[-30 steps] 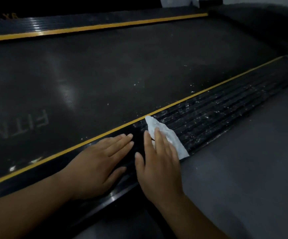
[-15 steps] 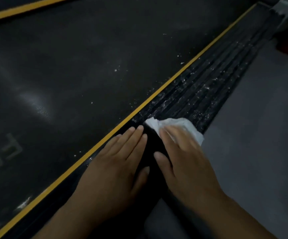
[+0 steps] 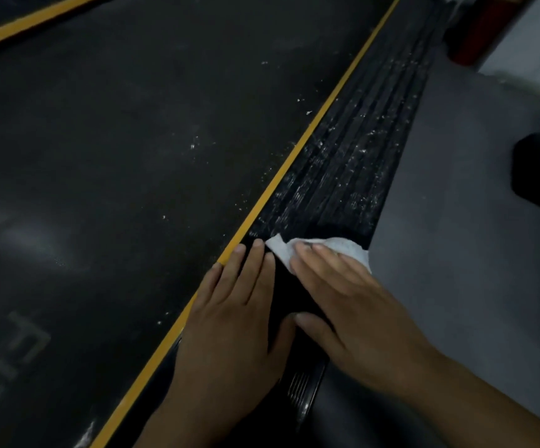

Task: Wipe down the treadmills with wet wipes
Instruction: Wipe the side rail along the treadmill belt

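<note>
Right hand (image 3: 356, 318) presses wipe (image 3: 320, 248) on ribbed rail (image 3: 343, 163); left hand (image 3: 230, 324) flat beside

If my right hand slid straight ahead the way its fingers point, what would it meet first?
Probably the yellow stripe edging the belt, after a short stretch of dusty side rail. The right hand, flat on the wet wipe, points up-left; the left hand lies close beside that line.

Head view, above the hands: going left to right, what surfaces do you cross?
Treadmill belt → yellow stripe → dusty ribbed side rail → grey floor → black plate with a bolt.
</note>
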`<act>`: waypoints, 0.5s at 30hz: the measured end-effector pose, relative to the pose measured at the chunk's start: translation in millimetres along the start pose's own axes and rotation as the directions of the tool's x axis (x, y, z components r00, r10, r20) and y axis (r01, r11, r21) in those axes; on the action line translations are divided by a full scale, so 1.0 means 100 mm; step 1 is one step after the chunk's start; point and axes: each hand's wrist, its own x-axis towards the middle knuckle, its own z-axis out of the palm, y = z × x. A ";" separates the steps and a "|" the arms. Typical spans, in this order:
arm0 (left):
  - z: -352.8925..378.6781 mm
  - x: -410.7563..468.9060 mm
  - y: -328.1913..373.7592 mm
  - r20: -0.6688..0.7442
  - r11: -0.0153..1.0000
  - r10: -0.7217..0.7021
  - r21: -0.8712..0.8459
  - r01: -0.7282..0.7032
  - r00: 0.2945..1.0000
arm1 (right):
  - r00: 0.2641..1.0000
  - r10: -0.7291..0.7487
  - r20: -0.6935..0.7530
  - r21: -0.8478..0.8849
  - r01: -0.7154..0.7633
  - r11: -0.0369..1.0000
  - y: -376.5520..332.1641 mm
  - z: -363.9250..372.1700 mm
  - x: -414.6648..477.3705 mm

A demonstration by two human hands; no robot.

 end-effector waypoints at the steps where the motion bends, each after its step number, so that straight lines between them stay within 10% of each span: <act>1: 0.00 0.01 0.02 0.000 1.000 -0.009 -0.002 0.009 1.000 | 0.999 0.052 -0.002 0.014 -0.052 0.999 0.03 -0.02 0.03; 15: -0.02 0.06 -0.21 0.000 0.996 0.089 -0.002 -0.089 0.996 | 0.991 0.132 -0.008 0.073 -0.131 0.989 -0.24 0.00 0.30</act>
